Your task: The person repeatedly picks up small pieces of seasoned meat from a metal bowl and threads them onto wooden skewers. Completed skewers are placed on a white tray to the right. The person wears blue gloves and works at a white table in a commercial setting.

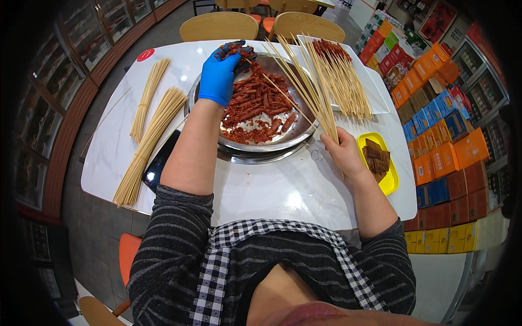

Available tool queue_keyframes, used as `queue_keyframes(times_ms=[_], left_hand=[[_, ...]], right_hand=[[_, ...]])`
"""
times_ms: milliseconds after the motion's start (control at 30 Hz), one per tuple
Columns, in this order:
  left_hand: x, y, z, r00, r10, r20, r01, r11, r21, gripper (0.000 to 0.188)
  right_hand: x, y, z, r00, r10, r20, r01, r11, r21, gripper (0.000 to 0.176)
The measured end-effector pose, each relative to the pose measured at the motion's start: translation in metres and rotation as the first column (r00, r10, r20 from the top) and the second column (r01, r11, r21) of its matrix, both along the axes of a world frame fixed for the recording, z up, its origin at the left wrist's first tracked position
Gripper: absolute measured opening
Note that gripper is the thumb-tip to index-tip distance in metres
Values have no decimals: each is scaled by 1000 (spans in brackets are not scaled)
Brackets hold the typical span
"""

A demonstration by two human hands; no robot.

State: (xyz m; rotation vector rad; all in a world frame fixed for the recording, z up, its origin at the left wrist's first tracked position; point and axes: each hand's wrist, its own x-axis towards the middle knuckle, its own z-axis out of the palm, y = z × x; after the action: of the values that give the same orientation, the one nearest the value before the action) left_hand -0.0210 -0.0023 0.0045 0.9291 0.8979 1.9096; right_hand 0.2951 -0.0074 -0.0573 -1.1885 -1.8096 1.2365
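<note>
My left hand [222,73], in a blue glove smeared with red sauce, grips some seasoned meat strips over the far left rim of a steel bowl [299,127]. Inside the bowl lie many red-coated meat strips [261,95]. My bare right hand [342,148] is closed around the lower ends of a bunch of wooden skewers [322,106], which fan out away from me over the bowl's right side. One skewer [285,95] slants apart across the bowl towards my left hand. Beyond, a white tray [379,106] holds skewers loaded with red meat [332,49].
Two bundles of skewers [151,98] [149,148] lie at the left, beside a dark glossy object [161,163] partly under my left arm. A yellow tray [391,185] with brown flat pieces [376,157] sits at the right. Chairs [219,25] stand beyond the white table [261,195].
</note>
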Motion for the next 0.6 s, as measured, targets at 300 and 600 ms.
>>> queue_keyframes(times_ms=[300,600], left_hand=[[12,6,-7,992,84,-94,-79,996,50,28],[9,4,-5,998,10,55,-12,999,50,29]], right_hand=[[-1,0,-4,999,-14,-38,15,1000,27,20],[1,2,-4,999,-23,-46,23,1000,-12,18]])
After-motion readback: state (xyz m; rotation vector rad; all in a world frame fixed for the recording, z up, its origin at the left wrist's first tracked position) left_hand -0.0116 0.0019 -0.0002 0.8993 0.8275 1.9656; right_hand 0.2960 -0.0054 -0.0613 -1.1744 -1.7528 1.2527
